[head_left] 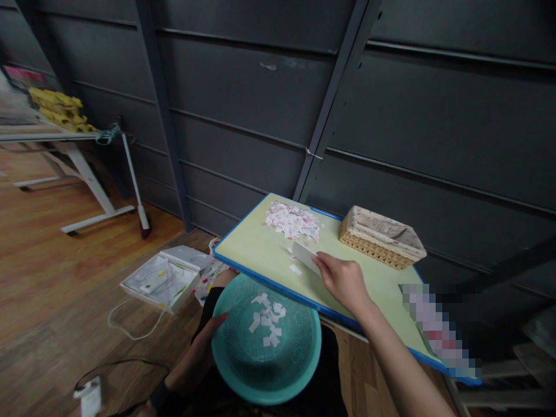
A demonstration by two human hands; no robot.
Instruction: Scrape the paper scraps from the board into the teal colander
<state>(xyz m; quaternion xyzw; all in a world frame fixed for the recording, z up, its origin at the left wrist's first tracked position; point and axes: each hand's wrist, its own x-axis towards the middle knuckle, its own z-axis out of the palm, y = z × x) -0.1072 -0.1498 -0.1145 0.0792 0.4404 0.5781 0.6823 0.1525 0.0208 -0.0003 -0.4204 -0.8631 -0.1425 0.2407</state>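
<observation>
My right hand (pixel 343 278) is closed on a flat white card (pixel 306 258), held tilted on edge over the pale yellow tabletop (pixel 247 246). Close to the card's lower edge lie a few small white paper pieces (pixel 296 269). Farther back on the table is a heap of paper scraps (pixel 292 220), white with pinkish marks. A teal plastic basket (pixel 299 370) rests on my lap below the table's near edge, with several white paper scraps (pixel 269 315) in it. My left hand (pixel 208 341) grips the basket's left rim, the thumb over the edge.
A lined wicker basket (pixel 377 249) stands at the table's back right. A blurred-out item (pixel 438 330) lies at the right end. On the floor at left sit an open white box (pixel 165 281) and a power strip (pixel 91 397). Dark metal panels (pixel 243 87) rise behind.
</observation>
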